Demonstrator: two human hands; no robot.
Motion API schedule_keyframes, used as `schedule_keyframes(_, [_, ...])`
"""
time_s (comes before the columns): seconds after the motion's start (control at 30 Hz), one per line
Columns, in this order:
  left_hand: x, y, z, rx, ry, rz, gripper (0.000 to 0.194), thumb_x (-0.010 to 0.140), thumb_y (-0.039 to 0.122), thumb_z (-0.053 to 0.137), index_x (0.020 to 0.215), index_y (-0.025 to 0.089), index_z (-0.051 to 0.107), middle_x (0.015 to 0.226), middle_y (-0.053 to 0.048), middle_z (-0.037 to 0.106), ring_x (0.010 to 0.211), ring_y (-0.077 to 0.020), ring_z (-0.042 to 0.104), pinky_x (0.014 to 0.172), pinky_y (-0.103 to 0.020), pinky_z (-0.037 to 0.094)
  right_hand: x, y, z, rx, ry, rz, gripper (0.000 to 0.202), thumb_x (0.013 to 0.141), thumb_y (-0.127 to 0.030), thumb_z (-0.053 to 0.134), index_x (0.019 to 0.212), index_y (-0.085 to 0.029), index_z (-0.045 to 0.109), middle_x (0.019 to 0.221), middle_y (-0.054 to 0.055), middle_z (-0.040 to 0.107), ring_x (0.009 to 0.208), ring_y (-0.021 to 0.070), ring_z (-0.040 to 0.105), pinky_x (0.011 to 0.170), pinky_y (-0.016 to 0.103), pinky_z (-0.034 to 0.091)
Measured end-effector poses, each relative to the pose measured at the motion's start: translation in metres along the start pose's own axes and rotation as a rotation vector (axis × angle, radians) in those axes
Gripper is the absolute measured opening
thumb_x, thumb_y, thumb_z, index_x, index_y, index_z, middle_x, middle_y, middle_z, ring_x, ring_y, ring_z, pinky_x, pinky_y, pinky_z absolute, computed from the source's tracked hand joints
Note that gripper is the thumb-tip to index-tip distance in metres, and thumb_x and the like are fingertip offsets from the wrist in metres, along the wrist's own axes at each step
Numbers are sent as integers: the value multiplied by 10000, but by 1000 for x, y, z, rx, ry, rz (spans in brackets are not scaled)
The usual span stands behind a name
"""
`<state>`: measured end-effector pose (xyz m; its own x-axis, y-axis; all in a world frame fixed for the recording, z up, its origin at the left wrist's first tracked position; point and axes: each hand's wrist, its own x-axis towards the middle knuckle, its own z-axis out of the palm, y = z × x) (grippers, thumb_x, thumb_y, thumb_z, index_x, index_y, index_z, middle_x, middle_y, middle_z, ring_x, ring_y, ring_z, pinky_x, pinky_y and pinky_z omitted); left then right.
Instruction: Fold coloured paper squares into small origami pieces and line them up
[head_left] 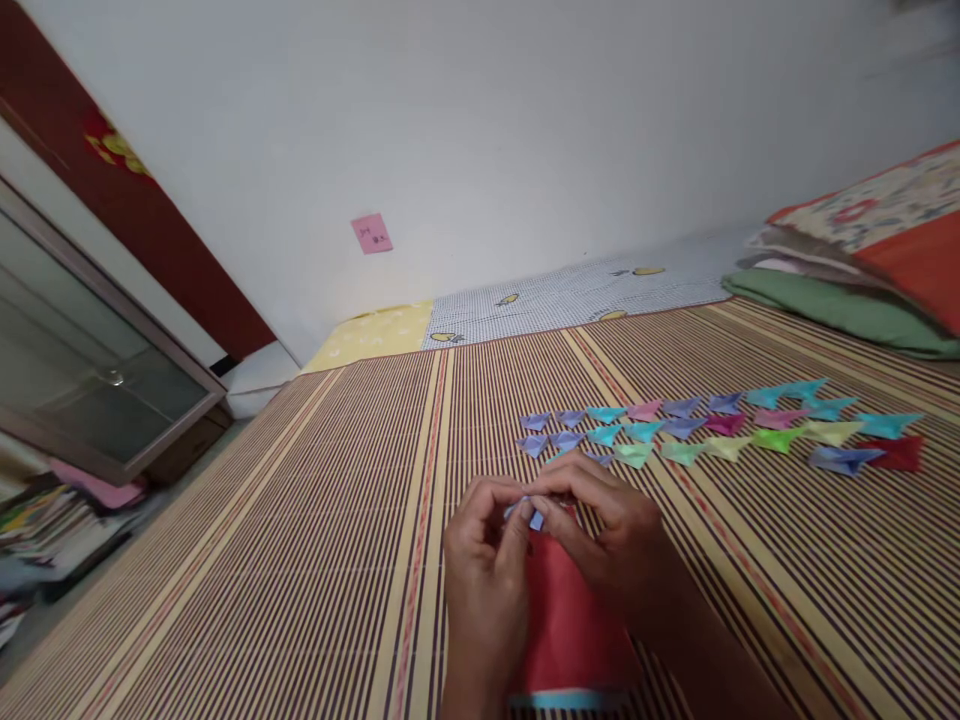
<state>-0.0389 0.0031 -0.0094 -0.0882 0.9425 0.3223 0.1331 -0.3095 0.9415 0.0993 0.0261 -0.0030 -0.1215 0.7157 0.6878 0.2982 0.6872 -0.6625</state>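
Observation:
Between the fingertips of both hands is a small folded piece of blue-purple paper [536,519], mostly covered by the fingers. My left hand [491,550] pinches it from the left, thumb upright. From the right, my right hand [600,515] grips it with thumb and forefinger. Below the hands lies a red sheet of paper [574,620], with a light-blue edge [570,698] showing under its near side. Just beyond the hands, folded paper boats stand in rows on the striped mat, among them a pale green one [633,455] and a magenta one [726,424].
The striped bamboo mat [337,520] covers the bed. At the far right are a green folded cloth [832,310] and a patterned pillow [885,215]. A pink note [372,233] is on the wall. A glass-door cabinet [90,340] and stacked books [52,525] stand at left.

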Motion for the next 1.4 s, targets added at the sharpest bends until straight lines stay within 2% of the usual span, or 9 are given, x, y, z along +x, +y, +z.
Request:
schedule_keyframes(0.23, [-1,1,2,15,7,-20,123,984,214,618,871,225,664,850,13,601,726,-142,554,651,-263,454,-2,0,4,-53,46,13,161,924,-83,563,817,-188,622,782,9,637,749,153,625,683,272,489])
schedule_keyframes(0.6, [1,0,3,-65,49,-75,136,985,255,628,855,217,648,827,11,605,741,-145,560,663,-250,468,0,2,1,-91,78,23,163,937,-112,533,810,-206,572,770,9,614,721,159,606,665,285,485])
schedule_keyframes(0.9, [2,1,4,-205,99,-109,98,952,286,690,913,196,688,769,20,637,653,-117,577,617,-223,504,-1,9,-4,-53,100,46,124,928,-145,555,837,-210,611,785,7,689,674,144,634,622,266,508])
schedule_keyframes(1.0, [2,3,5,-192,87,-108,127,947,304,694,892,190,683,752,15,644,641,-123,592,606,-228,519,-1,8,-3,-65,92,18,131,921,-124,558,850,-211,625,781,4,684,697,152,647,642,276,519])
schedule_keyframes(1.17, [1,5,7,-113,33,-70,154,970,285,657,845,197,671,797,3,652,693,-131,609,650,-226,517,0,4,-5,-79,60,-71,193,922,-71,521,892,-213,649,869,31,676,863,182,666,760,318,547])
schedule_keyframes(1.4, [0,2,7,-134,55,-89,159,979,309,647,857,207,661,755,20,642,642,-128,590,624,-231,513,1,3,-9,-155,48,-95,178,941,-114,542,798,-211,583,816,39,640,827,198,638,738,331,527])
